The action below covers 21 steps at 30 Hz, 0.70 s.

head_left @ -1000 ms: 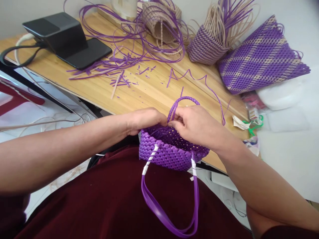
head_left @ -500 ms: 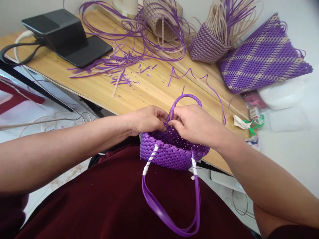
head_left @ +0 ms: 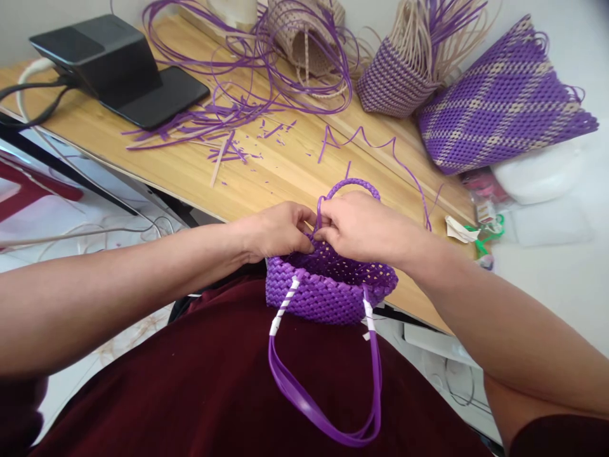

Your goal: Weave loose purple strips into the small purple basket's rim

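Observation:
A small purple woven basket (head_left: 328, 299) rests at the table's front edge against my body. Its far handle (head_left: 354, 182) is a braided loop standing up. The near handle (head_left: 304, 416), a loop of loose flat strips bound with white tape at both ends, hangs toward me. My left hand (head_left: 280, 231) is closed in a pinch at the far rim, by the braided handle's left base. Right beside it, my right hand (head_left: 356, 225) pinches a purple strip at that same base. The fingertips of both hands are partly hidden.
A black stand (head_left: 118, 70) with cables is at the left. Purple strip scraps (head_left: 228, 149) and coiled strips (head_left: 314, 95) lie on the wooden table (head_left: 280, 178). Behind are a half-woven basket (head_left: 394, 82), a large purple-and-beige basket (head_left: 499, 108) and green-handled scissors (head_left: 495, 231).
My right hand has shifted slightly up and left, and a small loop of strip now shows above its fingers. My left hand stays at the rim. The whole view has shifted a little.

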Motion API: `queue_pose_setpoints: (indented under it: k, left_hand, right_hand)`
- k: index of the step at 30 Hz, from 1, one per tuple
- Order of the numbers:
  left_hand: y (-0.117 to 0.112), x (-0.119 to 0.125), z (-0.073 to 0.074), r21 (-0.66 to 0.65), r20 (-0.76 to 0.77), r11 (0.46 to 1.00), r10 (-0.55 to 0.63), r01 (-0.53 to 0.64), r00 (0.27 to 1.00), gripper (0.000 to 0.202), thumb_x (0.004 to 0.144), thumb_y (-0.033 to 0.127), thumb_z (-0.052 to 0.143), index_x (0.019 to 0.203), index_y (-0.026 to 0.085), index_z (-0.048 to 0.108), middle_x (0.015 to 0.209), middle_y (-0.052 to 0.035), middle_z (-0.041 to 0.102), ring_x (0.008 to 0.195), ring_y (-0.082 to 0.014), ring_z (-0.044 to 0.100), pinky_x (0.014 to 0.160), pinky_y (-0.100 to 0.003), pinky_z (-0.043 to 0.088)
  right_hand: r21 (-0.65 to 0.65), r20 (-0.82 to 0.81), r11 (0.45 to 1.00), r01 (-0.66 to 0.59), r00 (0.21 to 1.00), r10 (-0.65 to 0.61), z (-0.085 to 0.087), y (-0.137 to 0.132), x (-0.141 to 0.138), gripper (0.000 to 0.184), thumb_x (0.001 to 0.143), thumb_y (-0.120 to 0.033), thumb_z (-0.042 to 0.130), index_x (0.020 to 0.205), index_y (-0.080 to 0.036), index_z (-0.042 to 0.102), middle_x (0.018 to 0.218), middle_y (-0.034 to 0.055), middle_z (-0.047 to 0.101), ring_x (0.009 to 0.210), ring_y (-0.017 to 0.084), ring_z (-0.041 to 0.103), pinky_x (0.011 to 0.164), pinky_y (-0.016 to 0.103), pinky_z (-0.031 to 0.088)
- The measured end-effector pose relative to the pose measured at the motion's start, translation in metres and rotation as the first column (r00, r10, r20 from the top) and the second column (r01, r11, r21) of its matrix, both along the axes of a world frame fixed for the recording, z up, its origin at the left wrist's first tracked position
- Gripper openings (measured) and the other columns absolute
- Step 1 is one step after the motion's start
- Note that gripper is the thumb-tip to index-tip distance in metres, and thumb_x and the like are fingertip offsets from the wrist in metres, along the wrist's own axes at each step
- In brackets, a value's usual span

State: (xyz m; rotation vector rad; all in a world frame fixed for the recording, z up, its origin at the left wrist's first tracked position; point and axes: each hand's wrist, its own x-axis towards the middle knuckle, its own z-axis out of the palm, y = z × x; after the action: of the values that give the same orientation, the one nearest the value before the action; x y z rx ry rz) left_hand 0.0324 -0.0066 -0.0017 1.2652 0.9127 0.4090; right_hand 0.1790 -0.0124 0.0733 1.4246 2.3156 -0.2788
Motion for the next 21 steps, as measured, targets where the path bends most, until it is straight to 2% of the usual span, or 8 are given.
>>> queue_pose_setpoints:
  k: [4,7,16,21]
  left_hand:
    - [0.002,0.000,-0.003,0.027,-0.027,1.000,0.006,-0.006,1.000,0.026,0.053,0.012,0.069,0.078,0.018,0.071,0.058,0.0017,0.063,0.061,-0.0160,0.060,0.055,-0.023,0.042]
    - [0.002,0.000,-0.005,0.039,-0.034,0.999,0.009,-0.007,0.999,0.025,0.053,0.013,0.070,0.077,0.018,0.071,0.057,0.0016,0.063,0.061,-0.0162,0.060,0.055,-0.023,0.042]
    - [-0.001,-0.001,-0.005,-0.007,-0.012,1.000,-0.006,0.006,1.000,0.026,0.053,0.013,0.072,0.078,0.017,0.071,0.059,0.0002,0.065,0.060,-0.0160,0.060,0.054,-0.023,0.041]
    - [0.000,-0.002,-0.001,-0.022,0.006,1.000,-0.020,0.020,1.000,0.031,0.054,0.014,0.071,0.084,0.018,0.072,0.061,0.0004,0.066,0.060,-0.0155,0.060,0.054,-0.022,0.040]
  right_hand:
    - [0.060,-0.007,0.998,-0.027,1.000,0.027,-0.005,-0.010,0.000,0.018,0.090,-0.019,0.057,0.101,-0.009,0.067,0.084,0.0134,0.071,0.078,0.024,0.065,0.062,0.031,0.035]
    - [0.066,-0.012,0.998,-0.025,1.000,0.025,-0.007,-0.012,0.002,0.020,0.090,-0.018,0.056,0.104,-0.008,0.066,0.085,0.0146,0.072,0.079,0.025,0.065,0.062,0.032,0.035]
    - [0.021,-0.096,0.999,-0.046,0.994,0.048,-0.008,-0.015,0.006,0.012,0.086,-0.014,0.058,0.089,-0.012,0.069,0.079,0.0096,0.070,0.073,0.020,0.062,0.065,0.029,0.036]
    - [0.000,-0.213,0.998,0.062,0.975,-0.061,-0.001,-0.015,0.012,0.012,0.087,-0.023,0.062,0.082,-0.014,0.069,0.075,0.0046,0.067,0.068,0.015,0.057,0.062,0.027,0.034]
